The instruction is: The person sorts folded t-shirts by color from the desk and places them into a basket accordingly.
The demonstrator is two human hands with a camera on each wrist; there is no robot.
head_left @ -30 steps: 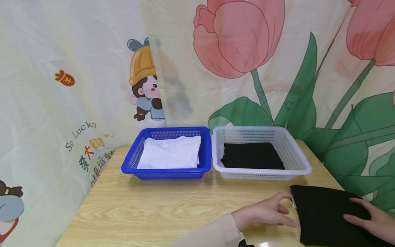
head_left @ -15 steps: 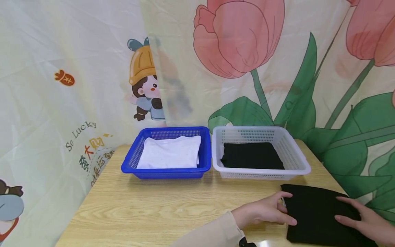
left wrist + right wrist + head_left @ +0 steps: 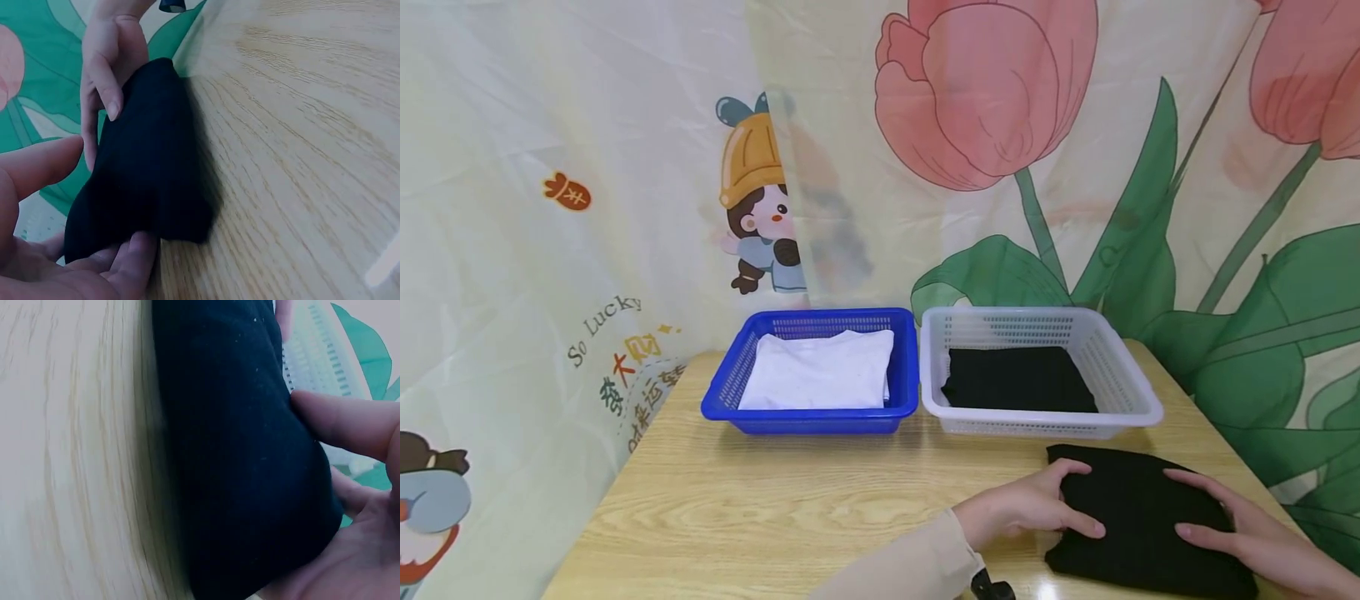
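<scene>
A folded black garment lies at the right front of the table in the head view, between both hands. My left hand holds its left edge. In the left wrist view, that hand's fingers are tucked under the cloth, with the thumb above. My right hand grips the opposite edge. The right wrist view shows the right thumb at the garment's top surface and the other fingers round its side, partly hidden.
Behind the garment stands a white plastic basket with folded black cloth in it. Beside it on the left, a blue basket holds folded white cloth. A printed curtain hangs behind the wooden table.
The black garment has slid left across the table, and the right hand has moved left with it. My left hand now reaches over its left edge, where before it was just beside it.
</scene>
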